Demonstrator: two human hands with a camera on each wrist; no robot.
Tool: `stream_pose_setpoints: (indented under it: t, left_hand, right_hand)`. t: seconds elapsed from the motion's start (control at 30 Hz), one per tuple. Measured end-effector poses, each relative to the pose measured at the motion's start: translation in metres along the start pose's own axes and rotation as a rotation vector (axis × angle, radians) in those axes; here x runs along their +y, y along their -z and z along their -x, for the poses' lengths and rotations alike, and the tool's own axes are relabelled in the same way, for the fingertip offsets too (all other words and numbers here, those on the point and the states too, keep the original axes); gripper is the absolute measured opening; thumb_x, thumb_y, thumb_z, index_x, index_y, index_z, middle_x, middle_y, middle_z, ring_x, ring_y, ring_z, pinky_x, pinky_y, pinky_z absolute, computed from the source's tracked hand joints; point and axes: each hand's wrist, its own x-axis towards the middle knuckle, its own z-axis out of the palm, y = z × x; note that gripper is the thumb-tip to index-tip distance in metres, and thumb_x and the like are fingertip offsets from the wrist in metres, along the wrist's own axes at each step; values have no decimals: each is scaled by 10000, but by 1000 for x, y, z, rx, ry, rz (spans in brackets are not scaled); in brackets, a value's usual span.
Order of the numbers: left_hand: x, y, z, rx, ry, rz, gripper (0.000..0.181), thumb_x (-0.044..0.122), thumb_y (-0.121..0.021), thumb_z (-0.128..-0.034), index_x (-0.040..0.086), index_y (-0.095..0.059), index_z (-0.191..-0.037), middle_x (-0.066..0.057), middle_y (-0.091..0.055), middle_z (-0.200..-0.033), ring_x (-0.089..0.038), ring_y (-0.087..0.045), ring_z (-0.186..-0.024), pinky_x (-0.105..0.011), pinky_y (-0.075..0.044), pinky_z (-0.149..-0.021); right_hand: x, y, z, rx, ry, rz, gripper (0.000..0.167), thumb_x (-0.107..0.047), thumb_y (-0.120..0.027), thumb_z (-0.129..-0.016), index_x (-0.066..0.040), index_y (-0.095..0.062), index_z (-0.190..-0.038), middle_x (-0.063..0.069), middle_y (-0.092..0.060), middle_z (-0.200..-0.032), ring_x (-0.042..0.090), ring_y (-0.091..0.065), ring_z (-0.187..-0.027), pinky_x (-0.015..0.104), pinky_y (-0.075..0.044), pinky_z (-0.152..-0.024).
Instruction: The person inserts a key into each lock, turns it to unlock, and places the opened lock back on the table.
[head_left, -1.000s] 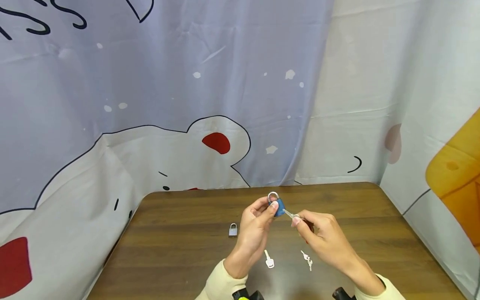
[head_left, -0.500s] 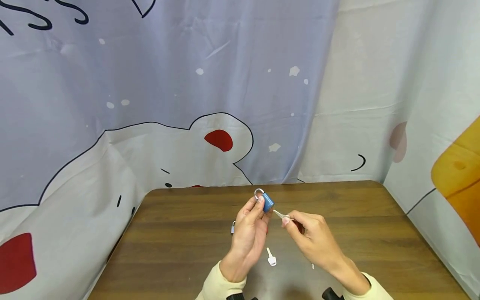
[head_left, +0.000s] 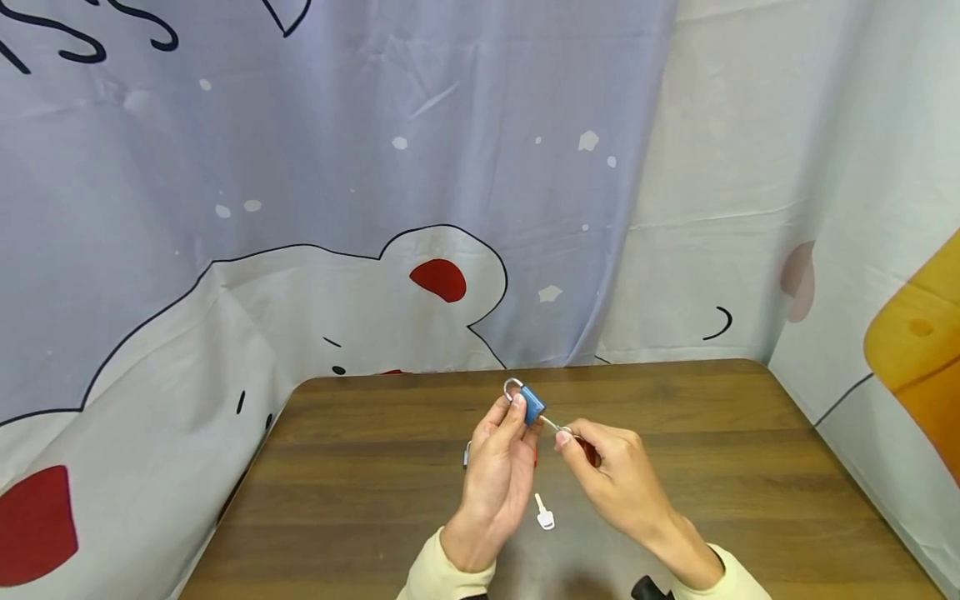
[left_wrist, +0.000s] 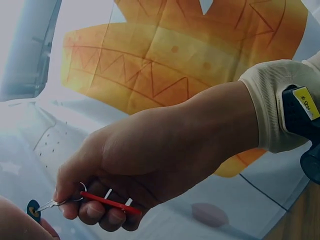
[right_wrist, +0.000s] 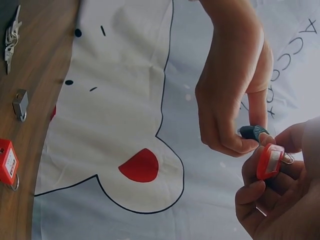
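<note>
My left hand (head_left: 495,492) pinches a blue padlock (head_left: 532,405) between thumb and fingers, above the table. The padlock is tilted, with its silver shackle at upper left and its underside toward my right hand (head_left: 622,479). That hand pinches a silver key (head_left: 551,424) between thumb and index finger. The key's tip meets the brass keyhole in the left wrist view; how deep it sits cannot be told. From the key's ring hangs a red key tag (left_wrist: 111,203), lying against the right hand's curled fingers.
A white key (head_left: 544,512) lies on the wooden table (head_left: 360,500). The right wrist view also shows a grey padlock (right_wrist: 20,104), a bunch of keys (right_wrist: 11,42) and another red tag (right_wrist: 7,162) with a ring. A printed curtain (head_left: 337,167) hangs behind.
Both hands have shifted left, and the blue padlock has turned. The key tip, apart from the padlock half a second ago, is now against its underside.
</note>
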Motion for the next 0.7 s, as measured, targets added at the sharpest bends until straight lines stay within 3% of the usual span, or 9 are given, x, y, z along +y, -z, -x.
stream_pose_setpoints:
  t: [0.43,0.7]
  left_hand:
    - [-6,-2,8,-26,-45,-45,104,91,-575,-981,85,-527,-1072,37,-512,-967,-66,-538,-880,-199,-473,-902]
    - [-12,-2,11,-49,-78,-94,141,104,-602,-968,92,-533,-1090,26,-521,-966,-92,-522,-855,-210,-483,-792]
  right_hand:
    - [-4,-1,1,-15,-1,-12,240,7,-613,-914,-199,-601,-791,-143,-405,-614,-40,-357,-551,80,-296,-501]
    - [-2,-3,2,-10,34,-14,226,20,-607,-917,-184,-610,-820,-128,-437,-631,-41,-390,-571,83,-334,-515]
